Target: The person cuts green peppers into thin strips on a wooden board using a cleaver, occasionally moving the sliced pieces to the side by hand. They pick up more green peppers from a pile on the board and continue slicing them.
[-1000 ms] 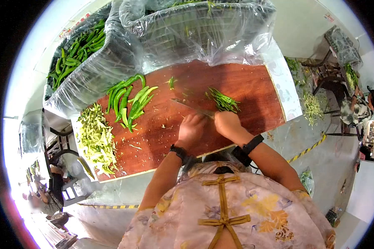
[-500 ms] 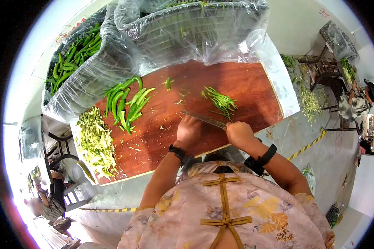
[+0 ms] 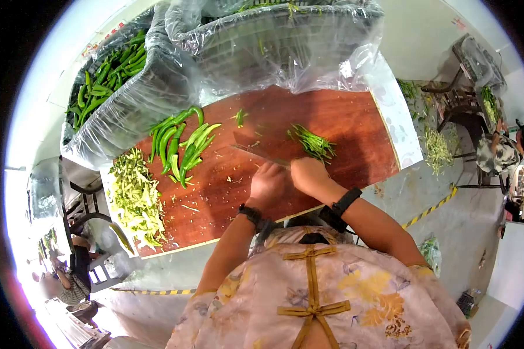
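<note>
My right hand is wrapped round the handle of a knife, its blade pointing left and slightly blurred. Just beside it, my left hand is closed on the board close under the blade, and whatever its fingers hold is hidden. Both hands are over a reddish-brown cutting board. A bunch of thin green cut strips lies just beyond my right hand. Farther left are whole long green peppers and lighter split ones. A small green piece lies near the board's far edge.
A pale heap of pepper scraps covers the board's left end. Plastic-lined crates stand along the far side, one holding green peppers, another behind the board. Other people sit at right and lower left. Yellow-black tape marks the floor.
My right hand has moved left with the knife, close to my left hand, and the blade has shifted left and up. My left hand has barely moved. The cut strips lie where they were.
</note>
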`<action>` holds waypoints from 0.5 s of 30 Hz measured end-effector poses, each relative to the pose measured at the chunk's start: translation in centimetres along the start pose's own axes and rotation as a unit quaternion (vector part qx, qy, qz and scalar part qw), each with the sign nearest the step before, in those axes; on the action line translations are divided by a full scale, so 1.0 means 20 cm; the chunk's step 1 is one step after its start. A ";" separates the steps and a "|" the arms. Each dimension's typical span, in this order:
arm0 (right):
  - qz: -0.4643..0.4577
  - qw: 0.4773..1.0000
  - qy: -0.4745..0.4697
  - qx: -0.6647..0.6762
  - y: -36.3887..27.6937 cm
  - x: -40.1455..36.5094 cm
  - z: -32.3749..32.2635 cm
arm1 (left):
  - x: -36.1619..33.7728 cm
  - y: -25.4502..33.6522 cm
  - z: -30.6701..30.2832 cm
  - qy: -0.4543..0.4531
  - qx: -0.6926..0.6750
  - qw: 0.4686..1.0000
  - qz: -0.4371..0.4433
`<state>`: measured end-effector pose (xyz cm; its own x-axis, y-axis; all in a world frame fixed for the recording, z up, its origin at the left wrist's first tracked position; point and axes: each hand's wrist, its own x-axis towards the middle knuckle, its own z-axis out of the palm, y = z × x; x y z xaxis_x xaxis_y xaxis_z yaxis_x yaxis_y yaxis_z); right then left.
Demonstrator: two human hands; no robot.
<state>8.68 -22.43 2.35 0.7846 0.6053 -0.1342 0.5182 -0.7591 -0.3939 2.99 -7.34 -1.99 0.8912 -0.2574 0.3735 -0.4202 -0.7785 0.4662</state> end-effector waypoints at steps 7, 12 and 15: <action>0.037 0.998 0.034 -0.042 0.19 -0.15 -0.04 | 0.00 0.01 0.03 0.072 0.001 0.997 -0.001; 0.027 0.999 0.010 -0.030 0.18 -0.31 -0.01 | -0.02 -0.01 0.04 0.056 -0.001 0.998 0.007; 0.025 0.999 -0.009 -0.033 0.16 -0.34 -0.04 | -0.01 0.00 0.02 0.044 0.029 0.998 0.026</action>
<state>5.32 -29.26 2.77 0.8041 0.5699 -0.1691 0.5001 -0.8023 -0.3259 2.87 -7.47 -2.50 0.8489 -0.2489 0.4663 -0.4529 -0.7974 0.3987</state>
